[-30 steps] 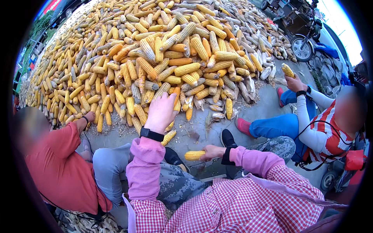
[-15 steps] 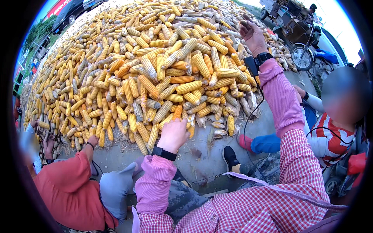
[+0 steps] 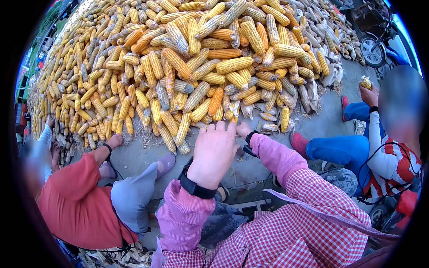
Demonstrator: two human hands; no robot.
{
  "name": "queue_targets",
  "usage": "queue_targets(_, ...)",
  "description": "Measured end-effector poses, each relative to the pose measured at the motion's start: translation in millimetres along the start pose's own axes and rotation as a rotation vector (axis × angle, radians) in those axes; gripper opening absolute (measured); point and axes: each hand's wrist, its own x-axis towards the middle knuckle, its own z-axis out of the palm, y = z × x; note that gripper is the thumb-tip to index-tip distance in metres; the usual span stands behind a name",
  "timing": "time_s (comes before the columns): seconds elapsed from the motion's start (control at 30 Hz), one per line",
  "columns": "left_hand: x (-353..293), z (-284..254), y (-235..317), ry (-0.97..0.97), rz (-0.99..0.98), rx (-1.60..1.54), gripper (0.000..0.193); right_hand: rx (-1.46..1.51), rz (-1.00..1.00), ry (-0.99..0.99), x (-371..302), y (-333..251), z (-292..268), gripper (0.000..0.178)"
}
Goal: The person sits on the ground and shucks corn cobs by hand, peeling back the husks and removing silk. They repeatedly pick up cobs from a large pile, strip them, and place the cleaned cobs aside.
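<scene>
In front of me, at the near edge of a big corn pile (image 3: pixel 192 67), my two hands are close together. My left hand (image 3: pixel 212 154) shows its back, its fingers bent forward and closed around the lower part of an ear of corn (image 3: pixel 233 119). Only the yellow tip of that ear and some pale husk (image 3: pixel 235 107) show past the index finger. Right beside it, my right hand (image 3: pixel 244 130) is partly hidden behind the left one; its fingers look curled inward, and what they hold is out of sight. An orange ear (image 3: pixel 216 102) lies on the pile just beyond.
On the left sits a co-worker in a red top (image 3: pixel 85 201), one hand (image 3: pixel 115 141) at the pile's edge. A second person on the right, in blue trousers (image 3: pixel 339 125), holds up an ear of corn (image 3: pixel 366 83). Loose husks (image 3: pixel 308 96) and a three-wheeled vehicle (image 3: pixel 373 50) are to the far right.
My right hand has come down from above the pile's right side to beside my left hand. The view has tilted down. The person on the right now holds an ear up.
</scene>
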Motion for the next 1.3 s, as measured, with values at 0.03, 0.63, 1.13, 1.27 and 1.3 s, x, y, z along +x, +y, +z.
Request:
queue_targets(0.03, 0.3, 0.8, 3.1, 0.005, 0.009, -0.005, 0.05, -0.258, -0.055, 0.031, 7.4, -2.2, 2.4, 0.053)
queue_targets(0.63, -19.6, -30.8, -34.9, 0.068, -0.159, -0.066, 0.049, 0.771, 0.13, -0.254, -121.8, 29.8, -20.9, 0.034)
queue_targets(1.13, -40.7, -26.4, -55.1, 0.049, -0.154, -0.164, 0.052, -0.061, 0.265, -0.564, -211.2, -84.1, -192.4, 0.033)
queue_targets(1.27, -39.7, -34.4, -49.4, 0.056, -0.164, -0.149, 0.051, 0.787, -0.929, -0.419, -209.6, -305.9, -420.9, 0.037)
queue_targets(1.3, -35.8, -37.9, -47.5, 0.065, -0.157, -0.144, 0.051, 0.818, -1.262, -0.437, -218.5, -335.1, -470.5, 0.042)
